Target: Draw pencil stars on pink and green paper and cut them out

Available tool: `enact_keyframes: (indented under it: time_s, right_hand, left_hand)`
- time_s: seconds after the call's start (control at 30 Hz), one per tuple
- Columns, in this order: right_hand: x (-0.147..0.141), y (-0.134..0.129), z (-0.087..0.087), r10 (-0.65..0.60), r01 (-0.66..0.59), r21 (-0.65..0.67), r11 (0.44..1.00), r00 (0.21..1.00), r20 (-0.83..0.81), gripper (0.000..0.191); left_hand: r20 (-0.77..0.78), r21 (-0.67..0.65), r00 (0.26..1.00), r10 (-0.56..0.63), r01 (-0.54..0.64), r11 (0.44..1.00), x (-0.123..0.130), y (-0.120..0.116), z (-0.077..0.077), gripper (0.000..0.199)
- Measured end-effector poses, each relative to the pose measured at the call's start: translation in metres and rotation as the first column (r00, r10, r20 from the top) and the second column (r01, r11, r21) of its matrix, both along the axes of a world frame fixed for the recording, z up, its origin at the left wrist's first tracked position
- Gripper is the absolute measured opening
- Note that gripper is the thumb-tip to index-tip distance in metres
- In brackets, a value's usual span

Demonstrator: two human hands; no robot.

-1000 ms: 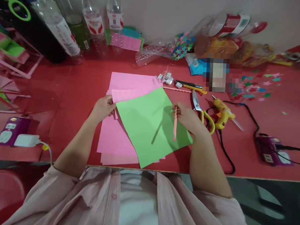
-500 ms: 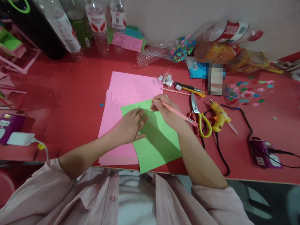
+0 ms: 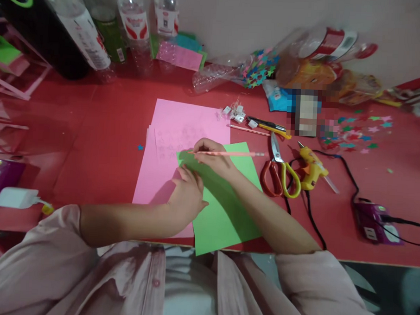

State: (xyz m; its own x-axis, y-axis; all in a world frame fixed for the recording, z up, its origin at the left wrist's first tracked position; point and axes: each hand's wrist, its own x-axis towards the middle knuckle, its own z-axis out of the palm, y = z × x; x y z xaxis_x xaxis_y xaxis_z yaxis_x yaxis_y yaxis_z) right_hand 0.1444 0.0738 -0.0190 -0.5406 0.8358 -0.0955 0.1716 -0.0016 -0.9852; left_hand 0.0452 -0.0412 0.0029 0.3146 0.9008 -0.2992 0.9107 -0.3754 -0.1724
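A: Quick q, what's the R hand (image 3: 213,160) holding?

B: A pencil (image 3: 231,154). Fingers & thumb are pinching it nr the tip, & the eraser end is sticking out to the right, past the knuckles.

A: And the L hand (image 3: 187,198)?

B: Gripping nothing. It's lying palm-down, fingers partly spread, across the left edge of the green paper (image 3: 229,205). The hands are sitting v. close; can't tell if they're touching.

A: Where's the tip pointing?

B: At the green paper's top left corner, just ahead of the L fingertips. Can't tell if it's marking.

A: What's lying underneath?

B: Pink paper (image 3: 170,116), showing left of the L hand & ahead of both, w/ faint marks on it. All that's resting on the red table (image 3: 102,139).

A: Stuff nr the R arm?

B: Scissors (image 3: 276,153) are lying just right of it, the glue gun (image 3: 313,167) is lying further right, & a cutter (image 3: 272,127) is lying ahead & right of the R hand.

A: Further off?

B: Bottles (image 3: 134,26) are standing well ahead of the L hand. One blue star (image 3: 140,147) is lying left of it, beside the pink paper.
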Motion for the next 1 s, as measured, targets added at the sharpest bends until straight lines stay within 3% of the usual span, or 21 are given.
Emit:
enact_keyframes:
  time_s: [0.13, 0.3, 0.4, 0.5, 0.73, 1.0]
  right_hand:
    - [-0.008, -0.004, 0.004, 0.050, -0.053, 0.079, 0.995, 0.998, 0.050, 0.007]
    - [-0.012, -0.006, -0.015, -0.009, 0.005, 0.070, 0.998, 0.999, 0.052, 0.009]
    - [-0.010, -0.006, -0.019, 0.038, -0.046, 0.126, 0.991, 0.997, 0.071, 0.003]
    - [-0.009, -0.008, -0.017, 0.096, -0.109, 0.214, 0.971, 0.993, 0.071, 0.008]
    - [-0.008, -0.010, -0.019, 0.025, -0.030, 0.190, 0.981, 0.999, 0.027, 0.003]
    - [-0.010, -0.010, -0.017, 0.007, -0.024, 0.190, 0.982, 0.996, 0.089, 0.006]
  left_hand:
    - [-0.065, -0.009, 0.996, -0.053, 0.053, 0.999, -0.002, 0.004, 0.004, 0.072]
    - [-0.028, -0.077, 0.999, 0.027, -0.029, 0.997, -0.007, 0.003, 0.007, 0.083]
    - [-0.006, -0.111, 0.999, 0.040, -0.041, 0.993, -0.006, 0.005, 0.006, 0.085]
    - [0.013, -0.103, 1.000, -0.021, 0.022, 0.994, -0.005, 0.008, 0.003, 0.086]
    - [-0.041, 0.011, 0.996, -0.078, 0.079, 0.997, -0.003, 0.005, -0.006, 0.087]
    - [-0.093, -0.064, 0.988, -0.127, 0.122, 0.991, -0.006, 0.005, 0.003, 0.100]
